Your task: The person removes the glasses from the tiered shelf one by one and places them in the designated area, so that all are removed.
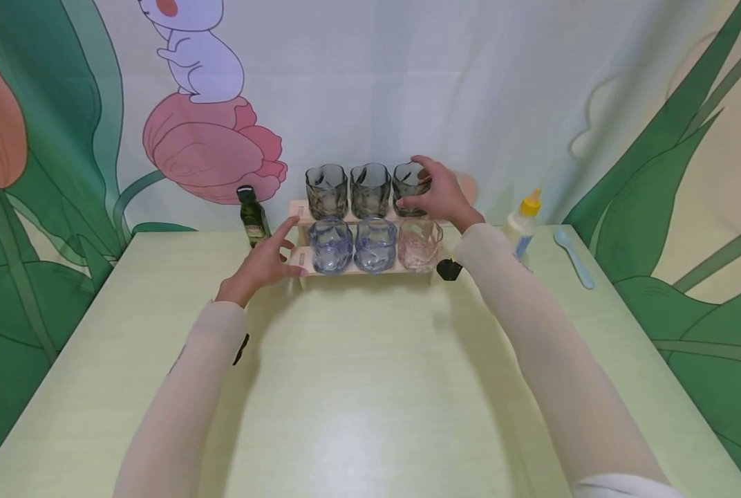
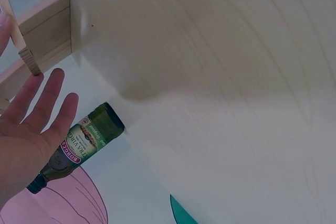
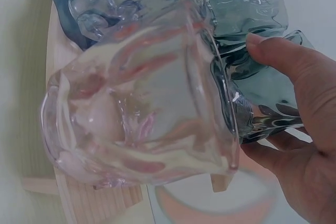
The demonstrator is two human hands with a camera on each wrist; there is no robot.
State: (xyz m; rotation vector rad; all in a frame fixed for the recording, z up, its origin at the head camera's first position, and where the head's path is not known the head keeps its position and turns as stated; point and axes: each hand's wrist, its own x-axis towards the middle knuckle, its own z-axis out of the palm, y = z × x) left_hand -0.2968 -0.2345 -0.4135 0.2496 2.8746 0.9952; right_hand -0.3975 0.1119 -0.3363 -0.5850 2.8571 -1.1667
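Pinched rightmost grey glass (image 1: 408, 181) on upper tier of rack (image 1: 302, 209) w/ R hand (image 1: 440, 194); spread L hand (image 1: 263, 263) at rack's L end; prob. positioning glass, next needed gentle, level release

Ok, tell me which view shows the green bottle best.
Left wrist: the bottle is larger there, with BORGES readable on its label. Head shows it small, left of the rack, label too small to read. Right wrist doesn't show it.

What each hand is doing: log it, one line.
left hand: touches left end of two-tier pale wooden rack | right hand: grips dark-grey wavy glass tumbler, upper right
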